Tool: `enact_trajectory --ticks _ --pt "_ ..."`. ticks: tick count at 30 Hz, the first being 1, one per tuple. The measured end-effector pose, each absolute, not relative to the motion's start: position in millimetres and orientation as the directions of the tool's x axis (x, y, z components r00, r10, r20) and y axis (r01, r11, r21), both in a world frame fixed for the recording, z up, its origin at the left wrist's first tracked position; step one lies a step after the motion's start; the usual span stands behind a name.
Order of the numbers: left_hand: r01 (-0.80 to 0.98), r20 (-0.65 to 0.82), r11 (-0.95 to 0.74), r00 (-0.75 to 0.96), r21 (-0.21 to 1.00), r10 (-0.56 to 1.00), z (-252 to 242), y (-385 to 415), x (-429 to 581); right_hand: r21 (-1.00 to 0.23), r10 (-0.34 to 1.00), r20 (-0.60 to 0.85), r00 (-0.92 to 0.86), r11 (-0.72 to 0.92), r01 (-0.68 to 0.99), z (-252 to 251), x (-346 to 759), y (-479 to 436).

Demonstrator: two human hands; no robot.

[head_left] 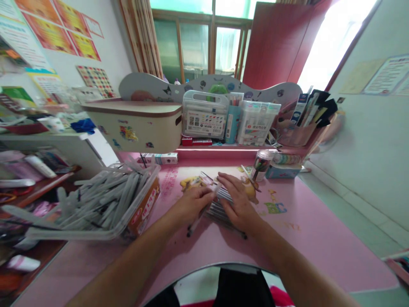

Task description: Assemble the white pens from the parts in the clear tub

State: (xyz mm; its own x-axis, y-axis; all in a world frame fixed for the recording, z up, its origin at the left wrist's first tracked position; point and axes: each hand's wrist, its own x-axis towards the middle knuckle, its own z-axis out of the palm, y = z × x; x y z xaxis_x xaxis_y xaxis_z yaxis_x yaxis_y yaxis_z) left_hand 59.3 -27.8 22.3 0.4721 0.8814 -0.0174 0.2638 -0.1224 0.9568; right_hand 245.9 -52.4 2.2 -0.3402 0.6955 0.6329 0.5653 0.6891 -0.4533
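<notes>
My left hand (193,202) is closed on a slim, whitish pen (196,224) whose dark end points toward me. My right hand (241,207) lies with fingers stretched out over a row of slim pens (217,212) on the pink desk, and its fingers hide part of them. Just beyond my right hand, another pen-like stick (250,178) lies slanted beside a clear jar (262,164). To the left of my left hand, a clear plastic tub (148,196) is heaped with translucent, pen-like tubes (105,196).
A cream storage box (134,125), a clear marker case (206,115), a blue pencil tube (230,123) and a second marker box (258,123) line the back shelf. A pen holder (295,132) stands at right, above a blue box (283,172). The desk's curved front edge (220,264) is near my body.
</notes>
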Motion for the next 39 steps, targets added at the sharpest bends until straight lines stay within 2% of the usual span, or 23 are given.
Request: enact_trajectory --ticks 1,3,5,7,10,14,19,24,30,34,39 --pt "0.374 0.021 -0.242 0.509 0.895 0.861 23 -28 58 -0.415 0.675 0.616 -0.405 0.716 0.562 1 244 -53" --pt "0.565 0.085 -0.450 0.555 0.692 0.827 25 -29 56 -0.369 0.665 0.571 -0.482 0.732 0.573 -4 241 -52" --pt "0.679 0.135 -0.556 0.569 0.479 0.811 27 -30 55 -0.330 0.691 0.530 -0.492 0.702 0.631 -9 240 -50" --pt "0.740 0.142 -0.580 0.569 0.341 0.810 28 -31 55 -0.288 0.727 0.497 -0.474 0.653 0.701 -11 239 -48" --pt "0.801 0.066 -0.561 0.561 0.211 0.825 29 -35 57 -0.238 0.762 0.457 -0.458 0.602 0.762 -11 238 -48" --pt "0.807 0.008 -0.588 0.589 0.057 0.808 31 -43 64 -0.245 0.785 0.402 -0.472 0.588 0.770 -13 233 -53" --pt "0.811 0.025 -0.583 0.582 0.040 0.812 33 -50 68 -0.263 0.801 0.375 -0.466 0.574 0.775 -20 230 -56" --pt "0.805 -0.055 -0.588 0.592 0.074 0.804 34 -50 64 -0.189 0.796 0.344 -0.498 0.579 0.793 -21 229 -59" --pt "0.766 -0.118 -0.625 0.641 0.147 0.758 40 -42 57 -0.198 0.815 0.302 -0.493 0.560 0.805 -5 230 -64" --pt "0.708 -0.037 -0.694 0.703 0.131 0.710 42 -39 58 -0.219 0.846 0.264 -0.463 0.520 0.826 7 234 -63" --pt "0.642 0.118 -0.766 0.759 0.030 0.640 40 -37 52 -0.283 0.879 0.234 -0.416 0.471 0.835 12 241 -59"
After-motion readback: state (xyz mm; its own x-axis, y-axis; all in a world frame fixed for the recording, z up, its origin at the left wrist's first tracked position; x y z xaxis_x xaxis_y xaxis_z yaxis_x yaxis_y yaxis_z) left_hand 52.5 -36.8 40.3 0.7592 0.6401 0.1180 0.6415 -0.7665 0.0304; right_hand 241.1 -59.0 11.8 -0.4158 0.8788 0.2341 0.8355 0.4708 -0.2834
